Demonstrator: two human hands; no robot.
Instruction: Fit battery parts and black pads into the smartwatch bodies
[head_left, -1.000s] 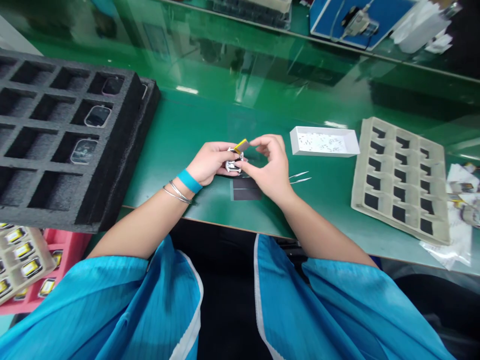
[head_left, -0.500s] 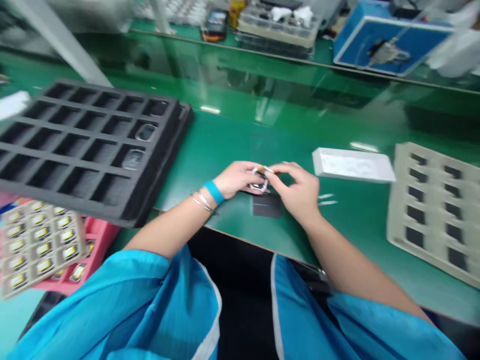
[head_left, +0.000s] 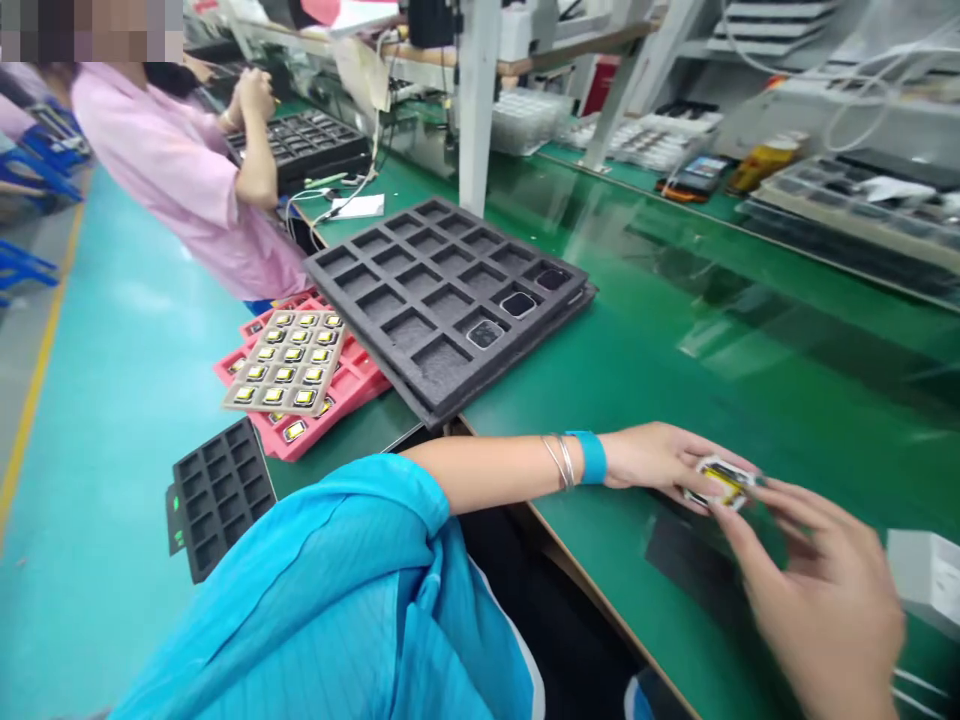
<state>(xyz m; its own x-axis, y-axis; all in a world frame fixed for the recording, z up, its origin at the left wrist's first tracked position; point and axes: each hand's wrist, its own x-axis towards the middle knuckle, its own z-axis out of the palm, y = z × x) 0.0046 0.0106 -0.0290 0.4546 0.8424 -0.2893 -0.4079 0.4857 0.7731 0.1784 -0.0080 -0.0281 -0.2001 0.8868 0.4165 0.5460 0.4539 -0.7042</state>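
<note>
My left hand (head_left: 654, 456) is closed on the near-left edge of a smartwatch case (head_left: 721, 476), a small rounded-square part with a pale frame and a yellow and black inside. From the other side, the thumb and fingers of my right hand (head_left: 829, 570) pinch its right edge. Both hands hold the part just above the green bench (head_left: 600, 570). Below them lies a dark flat pad (head_left: 686, 555), slightly blurred.
A black foam tray (head_left: 420, 350) with several watch screens in its right column sits left. Beyond the bench edge, a beige tray (head_left: 247, 378) of yellow-marked parts rests on pink trays (head_left: 356, 378). A white box (head_left: 926, 575) stands right. A person in pink (head_left: 172, 170) works farther off.
The view has swung left, bringing the co-worker and the aisle into sight and taking the beige tray on the right out. Both hands still hold the watch case.
</note>
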